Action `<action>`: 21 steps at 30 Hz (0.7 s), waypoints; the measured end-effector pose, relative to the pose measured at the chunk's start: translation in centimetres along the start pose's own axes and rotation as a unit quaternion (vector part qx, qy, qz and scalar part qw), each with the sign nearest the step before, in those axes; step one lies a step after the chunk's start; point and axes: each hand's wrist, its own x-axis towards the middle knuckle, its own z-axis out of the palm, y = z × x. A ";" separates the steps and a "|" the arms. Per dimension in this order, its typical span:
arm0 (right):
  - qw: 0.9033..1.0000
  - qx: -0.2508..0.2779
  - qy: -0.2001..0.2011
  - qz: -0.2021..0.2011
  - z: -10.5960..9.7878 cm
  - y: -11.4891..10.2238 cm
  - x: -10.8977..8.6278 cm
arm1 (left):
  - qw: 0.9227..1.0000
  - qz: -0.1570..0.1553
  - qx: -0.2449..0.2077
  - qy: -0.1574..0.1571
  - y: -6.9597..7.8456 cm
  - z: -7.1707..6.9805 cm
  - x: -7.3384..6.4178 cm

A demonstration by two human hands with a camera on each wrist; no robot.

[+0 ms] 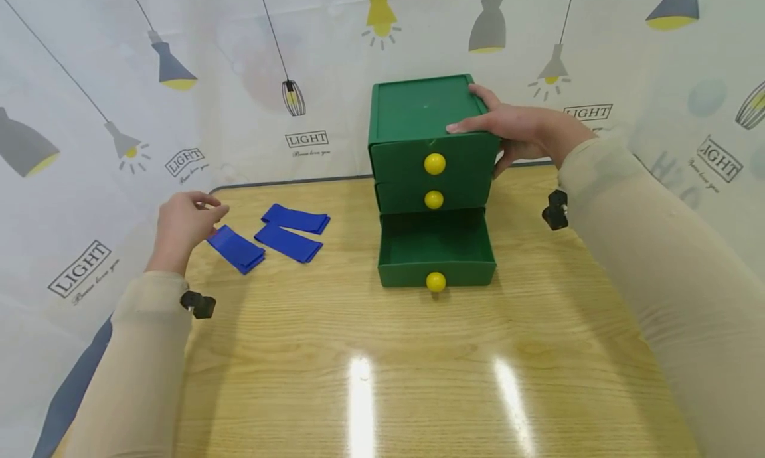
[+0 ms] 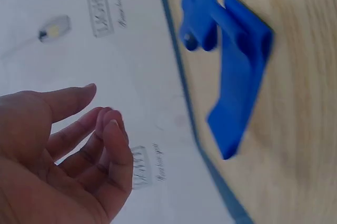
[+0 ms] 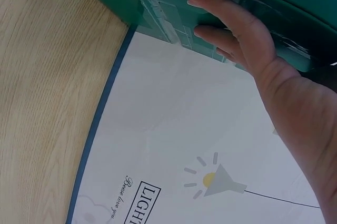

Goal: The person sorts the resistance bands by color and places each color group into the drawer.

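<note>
A green drawer unit (image 1: 427, 106) with yellow knobs stands on the table, its bottom drawer (image 1: 406, 274) pulled out with nothing visible inside. My right hand (image 1: 526, 129) rests on the unit's upper right edge, some fingers on the top and others against the side. In the right wrist view, fairly straight fingers (image 3: 229, 13) touch the green plastic. To the left lie several folded blue strips (image 1: 289, 242). My left hand (image 1: 185, 226) hovers beside the nearest strip (image 1: 236, 249), its fingers loosely bent. The left wrist view shows nothing in that hand (image 2: 68, 155).
The wooden table (image 1: 323, 338) reflects two bright streaks of light near the front. A white cloth (image 1: 239, 133) printed with lamps hangs behind and to the sides, with a dark border where it meets the table.
</note>
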 end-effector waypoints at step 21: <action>1.000 -0.001 0.002 -0.001 0.2 -0.1 -0.1 | 0.985 -0.129 -0.098 -0.056 -9.6 3.2 4.5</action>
